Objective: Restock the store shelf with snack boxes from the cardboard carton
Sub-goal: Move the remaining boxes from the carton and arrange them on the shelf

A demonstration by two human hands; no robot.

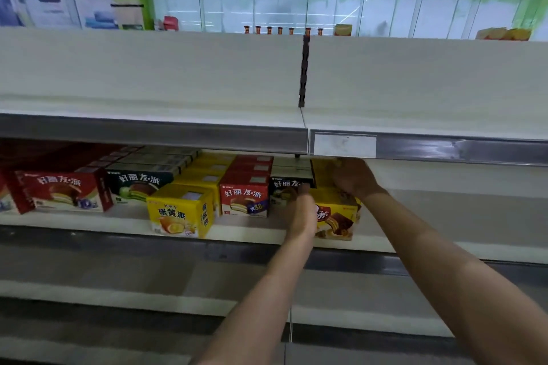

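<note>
While our left hand (pixel 301 210) presses flat on the front face and our right hand (pixel 353 176) curls over the top rear of the yellow snack box (pixel 338 216) on the shelf (pixel 255 232), it sits at the lip. Pushing unevenly could skew it into the black box (pixel 286 187) just left of our grip (carton unseen).

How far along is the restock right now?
Done: rows of red, green and yellow boxes already stand on the middle shelf. In hand: both hands, left and right, are on a yellow chocolate box at the row's right end. Left: the shelf right of it looks bare; the carton is out of view.
</note>
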